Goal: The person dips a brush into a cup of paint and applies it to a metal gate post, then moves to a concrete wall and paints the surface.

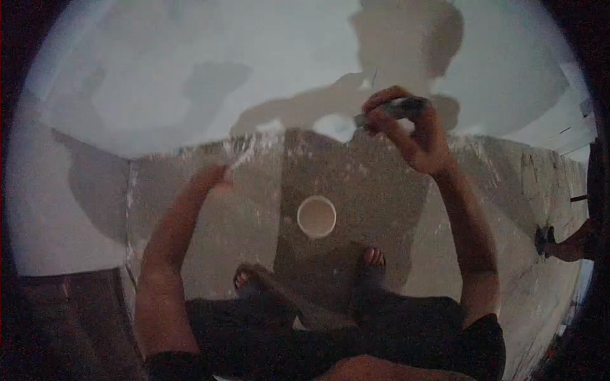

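My right hand (406,130) is raised in front of the pale wall (292,57), fingers wrapped round a dark grey flat tool (410,106). Its far edge is close to the wall, and its exact kind does not show. Lower on the left, my left hand (219,176) is blurred near the foot of the wall, beside a whitish streak. Its fingers are smeared, so I cannot tell what they hold. Between my arms, on the floor, stands a round container (317,199) with a pale rim.
The brownish floor (248,222) has white splashes along the wall's foot. My feet (375,256) are behind the container. Another person's leg (569,249) shows at the right edge. At the lower left is a dark brown panel (73,317). My shadow falls on the wall.
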